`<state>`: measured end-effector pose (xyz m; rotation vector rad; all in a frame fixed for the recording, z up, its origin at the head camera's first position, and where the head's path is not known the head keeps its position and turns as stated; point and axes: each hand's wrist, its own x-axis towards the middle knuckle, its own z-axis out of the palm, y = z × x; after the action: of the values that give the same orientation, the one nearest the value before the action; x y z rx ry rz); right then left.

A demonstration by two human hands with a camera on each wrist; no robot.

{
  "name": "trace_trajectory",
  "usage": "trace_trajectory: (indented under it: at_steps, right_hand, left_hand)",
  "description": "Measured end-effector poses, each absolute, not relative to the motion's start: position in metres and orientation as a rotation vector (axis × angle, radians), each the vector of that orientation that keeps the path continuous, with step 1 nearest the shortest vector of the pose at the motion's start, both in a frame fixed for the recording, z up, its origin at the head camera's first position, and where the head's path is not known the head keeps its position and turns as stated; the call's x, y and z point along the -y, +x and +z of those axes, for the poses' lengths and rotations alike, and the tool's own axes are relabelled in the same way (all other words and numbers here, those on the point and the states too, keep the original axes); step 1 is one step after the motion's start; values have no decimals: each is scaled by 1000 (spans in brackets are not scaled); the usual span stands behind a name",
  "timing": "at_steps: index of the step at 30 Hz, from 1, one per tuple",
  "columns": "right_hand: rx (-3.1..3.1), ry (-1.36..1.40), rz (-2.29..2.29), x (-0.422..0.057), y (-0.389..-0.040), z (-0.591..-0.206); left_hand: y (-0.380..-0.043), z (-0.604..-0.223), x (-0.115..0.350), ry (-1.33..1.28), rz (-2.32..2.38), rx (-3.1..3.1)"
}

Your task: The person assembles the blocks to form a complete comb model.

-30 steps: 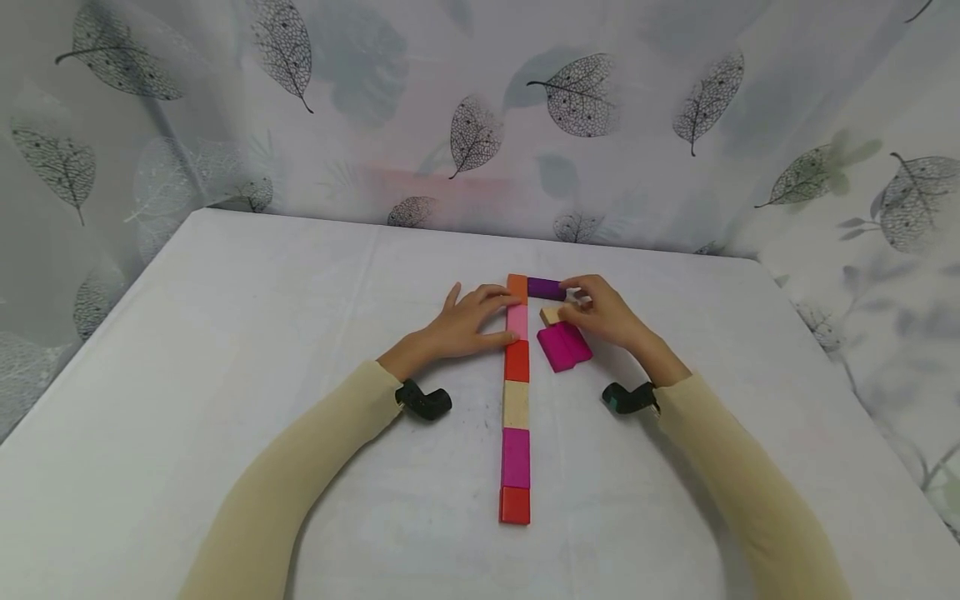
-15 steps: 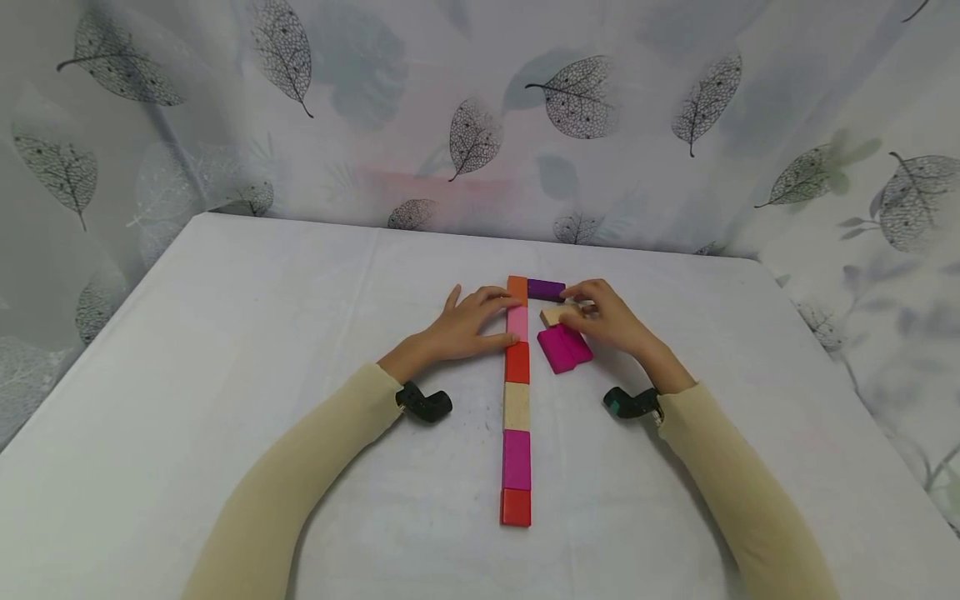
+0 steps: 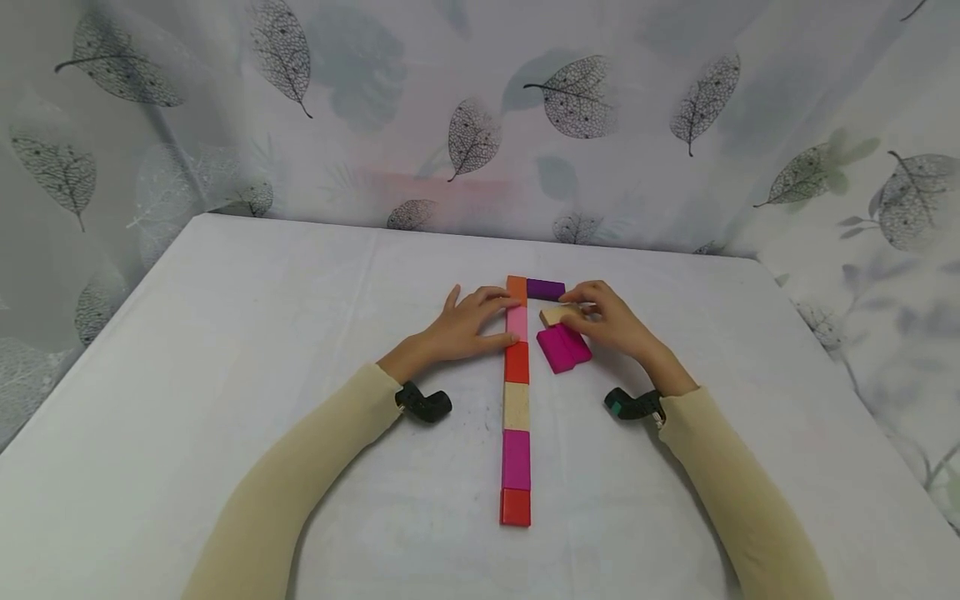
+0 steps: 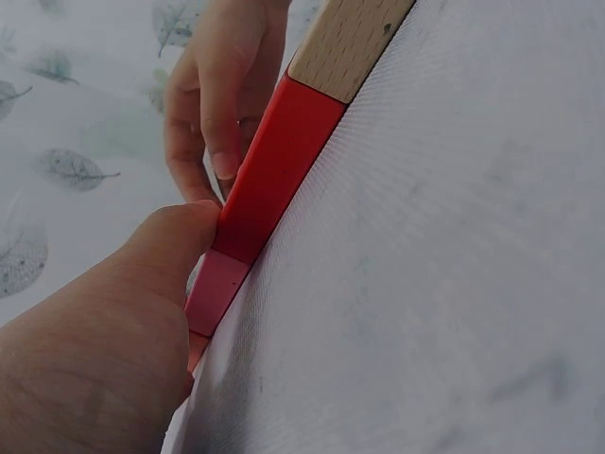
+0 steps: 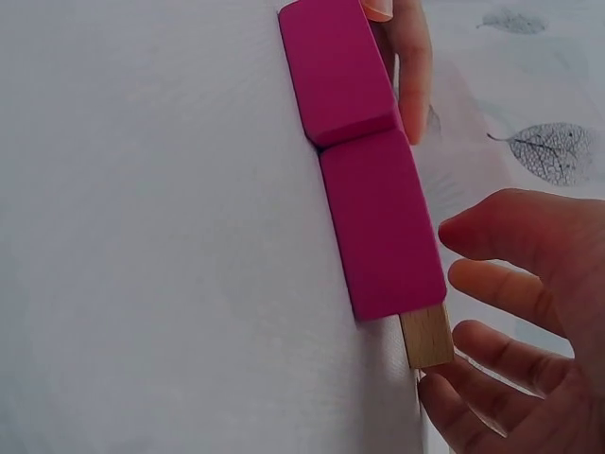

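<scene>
A straight column of coloured wooden blocks runs down the table in the head view. My left hand [image 3: 468,325] lies across its far end, fingertips on the orange block [image 3: 517,288] and thumb by the join of the pink block [image 3: 517,323] and red block [image 3: 517,362]. My right hand [image 3: 611,317] is loosely bent at the right ends of a plain wood block [image 3: 557,316] and a purple block [image 3: 545,289], which adjoins the orange one. Two magenta blocks [image 5: 378,227] lie side by side just nearer than the plain block. The right fingertips are partly hidden.
Towards the near side, the column continues with a plain block [image 3: 516,406], a magenta block [image 3: 516,460] and a red end block [image 3: 515,507]. A white cloth covers the table [image 3: 337,275]. Leaf-patterned fabric [image 3: 480,100] hangs behind its far edge.
My right hand has shifted slightly right and towards me, uncovering more of the plain wood block. The left hand keeps its place on the column.
</scene>
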<state>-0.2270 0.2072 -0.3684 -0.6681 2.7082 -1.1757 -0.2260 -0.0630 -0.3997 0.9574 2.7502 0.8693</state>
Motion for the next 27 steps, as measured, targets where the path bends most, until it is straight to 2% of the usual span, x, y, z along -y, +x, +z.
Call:
trace_trajectory:
  at_steps: [27]
  right_hand:
    - [-2595,-826,-1099,-220,-233,-370]
  left_hand:
    - [-226,-400,62,948,894,-2745]
